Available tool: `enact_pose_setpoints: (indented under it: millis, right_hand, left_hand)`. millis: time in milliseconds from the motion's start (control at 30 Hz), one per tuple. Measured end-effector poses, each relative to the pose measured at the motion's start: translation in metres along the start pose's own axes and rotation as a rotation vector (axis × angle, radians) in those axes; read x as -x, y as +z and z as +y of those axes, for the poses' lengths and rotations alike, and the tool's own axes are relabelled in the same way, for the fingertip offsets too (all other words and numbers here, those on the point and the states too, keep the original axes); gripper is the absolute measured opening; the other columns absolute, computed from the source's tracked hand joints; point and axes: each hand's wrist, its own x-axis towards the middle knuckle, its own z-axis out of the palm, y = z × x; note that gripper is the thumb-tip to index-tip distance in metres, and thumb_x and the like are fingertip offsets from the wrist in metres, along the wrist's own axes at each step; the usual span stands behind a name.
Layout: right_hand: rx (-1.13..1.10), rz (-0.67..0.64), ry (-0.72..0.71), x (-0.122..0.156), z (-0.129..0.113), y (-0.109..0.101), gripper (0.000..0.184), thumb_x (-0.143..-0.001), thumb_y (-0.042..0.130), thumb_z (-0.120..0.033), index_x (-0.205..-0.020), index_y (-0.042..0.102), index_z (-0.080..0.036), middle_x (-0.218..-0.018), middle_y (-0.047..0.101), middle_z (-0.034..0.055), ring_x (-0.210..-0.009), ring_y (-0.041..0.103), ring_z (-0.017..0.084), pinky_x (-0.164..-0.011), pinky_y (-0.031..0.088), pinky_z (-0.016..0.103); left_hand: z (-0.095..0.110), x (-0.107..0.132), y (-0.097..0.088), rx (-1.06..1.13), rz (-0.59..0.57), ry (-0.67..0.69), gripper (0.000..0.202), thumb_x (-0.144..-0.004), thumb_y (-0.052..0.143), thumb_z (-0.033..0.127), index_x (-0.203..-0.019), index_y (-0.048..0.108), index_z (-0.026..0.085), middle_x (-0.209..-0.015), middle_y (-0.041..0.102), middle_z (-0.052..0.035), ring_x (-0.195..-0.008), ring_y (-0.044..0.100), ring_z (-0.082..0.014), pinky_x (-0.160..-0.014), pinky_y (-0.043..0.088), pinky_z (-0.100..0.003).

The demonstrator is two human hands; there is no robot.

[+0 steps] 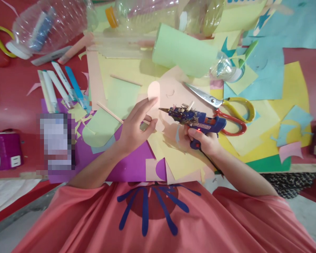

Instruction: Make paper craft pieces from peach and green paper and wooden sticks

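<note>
My right hand [206, 140] is wrapped around the handle of a blue hot glue gun [197, 119], whose small red light is lit. Stringy bits cling to its front, and the nozzle points left at a pale pink paper strip [154, 90] with rounded ends. With the fingertips and thumb of my left hand [137, 123], I hold that strip by its left edge. Nozzle tip and strip are close together; whether they touch I cannot tell. Just beyond the glue gun lie scissors [216, 102] with one yellow and one red handle loop.
Farther back lies a bottle wrapped in green paper [185, 51], near clear plastic bottles [55, 28]. Several markers [59, 84] and a blurred-out phone [56, 140] are at the left. Coloured paper [131, 158] and thin sticks [110, 112] cover the red table [5, 84].
</note>
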Motion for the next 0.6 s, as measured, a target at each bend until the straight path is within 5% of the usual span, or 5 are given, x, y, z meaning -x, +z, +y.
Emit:
enact_pose_setpoints:
  millis: [400,500,600]
  right_hand:
    - [-0.158,0.088,-0.025,0.001,-0.011,-0.014,0.039,-0.073,0.073,-0.054,-0.063,0.055,-0.021,-0.053,0.053,-0.0022,-0.047,0.054,0.014,-0.045,0.044,0.03]
    - [-0.153,0.288,0.028,0.006,-0.019,-0.04,0.026,-0.073,0.073,-0.043,-0.067,0.061,-0.02,-0.055,0.056,0.0014,-0.051,0.057,0.016,-0.049,0.046,0.034]
    - [-0.171,0.539,0.057,0.008,-0.022,-0.081,0.024,-0.056,0.075,-0.037,-0.055,0.059,-0.02,-0.045,0.049,0.0015,-0.041,0.045,0.011,-0.043,0.037,0.034]
  left_hand:
    - [0.001,0.0,-0.001,0.008,0.03,0.001,0.043,-0.097,0.05,0.034,-0.139,0.044,0.025,-0.129,0.061,-0.0108,-0.06,0.063,-0.003,-0.07,0.057,-0.019]
    - [0.001,0.001,-0.001,0.022,0.015,-0.011,0.043,-0.097,0.049,0.033,-0.14,0.043,0.027,-0.13,0.061,-0.0104,-0.063,0.065,-0.0038,-0.072,0.057,-0.019]
    - [0.002,0.002,0.0,0.051,0.012,-0.017,0.045,-0.097,0.048,0.031,-0.141,0.041,0.03,-0.132,0.059,-0.0092,-0.064,0.066,-0.0039,-0.071,0.057,-0.019]
